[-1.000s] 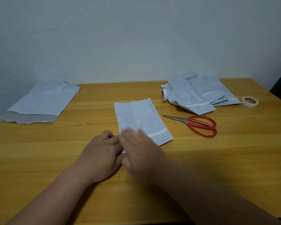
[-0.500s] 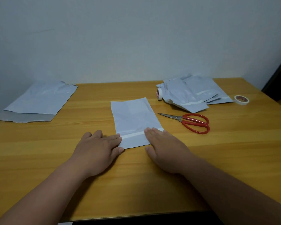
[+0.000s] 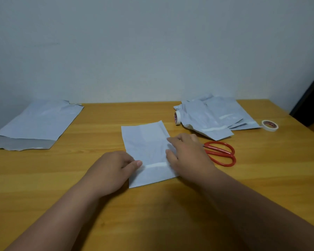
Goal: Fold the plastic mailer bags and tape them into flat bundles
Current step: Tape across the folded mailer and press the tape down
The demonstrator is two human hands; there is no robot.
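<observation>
A folded white mailer bag lies flat in the middle of the wooden table, a strip of tape across its near part. My left hand rests at its left edge, thumb tip on the bag near the tape strip. On the bag's right edge lies my right hand, fingers touching the plastic; whether they pinch the edge is unclear. A pile of taped folded bags sits at the back right. Unfolded bags lie stacked at the back left.
Red-handled scissors lie just right of my right hand. One tape roll stands on edge against the folded pile; another lies flat near the table's right edge. A wall runs behind the table.
Both hands slid from the bag's near edge outward and up along its sides; the right hand now reaches farther up the right edge. The bag has been straightened.
</observation>
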